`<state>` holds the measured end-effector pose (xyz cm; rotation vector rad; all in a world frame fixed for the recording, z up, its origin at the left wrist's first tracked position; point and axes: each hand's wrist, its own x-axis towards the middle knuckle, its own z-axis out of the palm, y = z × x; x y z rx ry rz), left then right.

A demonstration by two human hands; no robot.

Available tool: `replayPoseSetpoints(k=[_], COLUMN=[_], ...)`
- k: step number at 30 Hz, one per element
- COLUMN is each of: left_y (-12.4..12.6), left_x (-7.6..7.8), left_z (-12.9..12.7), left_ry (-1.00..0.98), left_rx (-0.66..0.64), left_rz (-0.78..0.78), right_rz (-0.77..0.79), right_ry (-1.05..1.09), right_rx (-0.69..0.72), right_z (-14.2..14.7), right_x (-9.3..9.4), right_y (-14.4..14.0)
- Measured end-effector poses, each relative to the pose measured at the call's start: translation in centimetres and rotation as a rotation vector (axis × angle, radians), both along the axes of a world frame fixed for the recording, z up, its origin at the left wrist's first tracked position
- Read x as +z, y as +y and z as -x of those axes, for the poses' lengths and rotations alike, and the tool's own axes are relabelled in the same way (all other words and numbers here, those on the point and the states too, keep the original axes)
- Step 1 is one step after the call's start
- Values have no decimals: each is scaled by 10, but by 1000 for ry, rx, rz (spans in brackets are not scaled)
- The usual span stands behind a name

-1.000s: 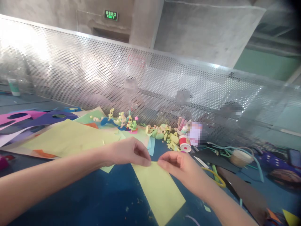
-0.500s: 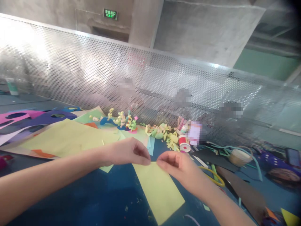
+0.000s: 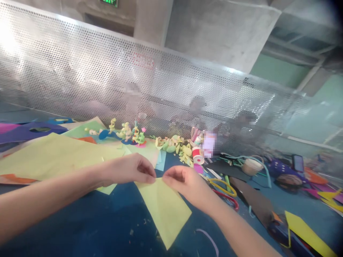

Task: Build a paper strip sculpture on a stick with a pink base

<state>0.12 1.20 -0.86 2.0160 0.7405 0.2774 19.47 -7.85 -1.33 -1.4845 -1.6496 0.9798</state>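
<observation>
A pale yellow sheet of paper (image 3: 166, 210) hangs between my hands over the dark blue table (image 3: 107, 221), its lower corner pointing toward me. My left hand (image 3: 134, 169) pinches its top edge between thumb and fingers. Just to the right, my right hand (image 3: 183, 180) pinches the same edge, the fingertips of both hands close together. A faint crease runs down the sheet from between them. Left of my hands lies a larger pale yellow sheet (image 3: 59, 153), partly behind my left forearm.
Small paper figures (image 3: 134, 134) and yellow-green scraps (image 3: 177, 146) lie beyond my hands, beside a red-and-white roll (image 3: 198, 155). Yellow-handled scissors (image 3: 223, 187) and a brown sheet (image 3: 252, 196) are to the right. A perforated metal screen (image 3: 166, 92) stands behind, with people beyond it.
The view has swung to the right, so the surroundings sit further left. Both hands still pinch the sheet, which now shows more of a crease near its top.
</observation>
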Motion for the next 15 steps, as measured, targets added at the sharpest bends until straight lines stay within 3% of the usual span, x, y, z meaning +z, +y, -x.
replayPoseSetpoints(k=[8,15], left_y=[1,2], left_x=[-5,-3], left_z=[0,0], left_ry=[-19,-26], left_rx=[13,10], left_rz=[-90,-23], right_rz=[-17,-5], right_ry=[47,123], right_rx=[-13,-28], right_z=[2,-1], right_x=[-10,-13], right_y=[5,8])
